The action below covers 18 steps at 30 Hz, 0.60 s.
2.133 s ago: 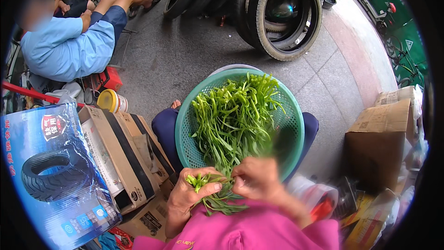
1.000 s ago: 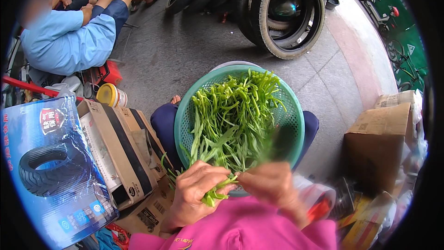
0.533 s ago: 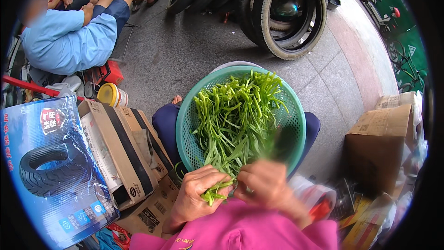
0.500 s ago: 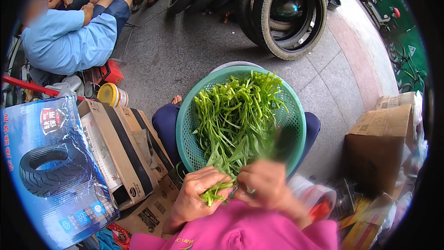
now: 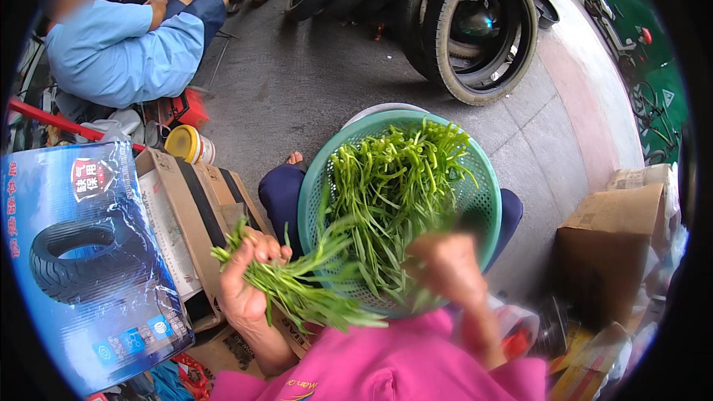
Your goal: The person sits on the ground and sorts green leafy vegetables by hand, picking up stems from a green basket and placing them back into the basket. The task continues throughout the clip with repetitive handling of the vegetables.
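- While gripped in the left hand [image 5: 249, 282], the bunch of green stems [image 5: 312, 289] sits beside the teal basket [image 5: 316, 178].
- Right hand [image 5: 449, 271], blurred over the basket's greens [image 5: 394, 186]; its fingers' grip cannot be told.
- Cardboard boxes [image 5: 189, 215] lie left.

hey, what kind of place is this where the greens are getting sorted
Probably the pavement outside a tyre or motorbike repair shop: big tyres lean nearby, a boxed tyre sits alongside, and the green basket rests on the person's lap over concrete.
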Each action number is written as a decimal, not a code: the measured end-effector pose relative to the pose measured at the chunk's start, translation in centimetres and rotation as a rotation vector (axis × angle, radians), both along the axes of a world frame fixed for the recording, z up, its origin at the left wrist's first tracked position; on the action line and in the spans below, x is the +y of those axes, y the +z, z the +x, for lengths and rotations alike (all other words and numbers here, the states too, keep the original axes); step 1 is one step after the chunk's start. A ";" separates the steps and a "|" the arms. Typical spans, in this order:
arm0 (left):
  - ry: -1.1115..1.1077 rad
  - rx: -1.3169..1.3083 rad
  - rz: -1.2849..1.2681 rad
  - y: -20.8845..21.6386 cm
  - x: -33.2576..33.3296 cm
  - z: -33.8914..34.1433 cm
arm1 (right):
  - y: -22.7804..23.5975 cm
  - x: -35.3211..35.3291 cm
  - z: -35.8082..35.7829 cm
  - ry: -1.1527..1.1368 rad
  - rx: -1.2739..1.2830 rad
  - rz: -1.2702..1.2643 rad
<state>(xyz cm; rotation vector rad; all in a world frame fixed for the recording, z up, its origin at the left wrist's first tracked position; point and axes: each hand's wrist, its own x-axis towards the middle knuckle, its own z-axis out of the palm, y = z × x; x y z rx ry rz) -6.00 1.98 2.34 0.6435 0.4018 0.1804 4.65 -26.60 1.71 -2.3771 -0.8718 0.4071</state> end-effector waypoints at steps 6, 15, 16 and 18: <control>0.364 0.020 -0.264 -0.1 2.7 -0.3 | 0.6 7.5 4.6 -0.280 -0.144 0.280; 0.397 -0.033 -0.213 -2.0 3.0 -1.1 | -2.2 8.9 5.6 -0.212 -0.312 0.186; 0.401 -0.042 -0.170 -1.9 2.7 -1.0 | -1.7 8.8 5.3 -0.259 -0.285 0.201; 0.398 -0.080 -0.060 -1.4 1.8 -0.4 | -0.7 8.5 5.5 -0.325 -0.247 0.165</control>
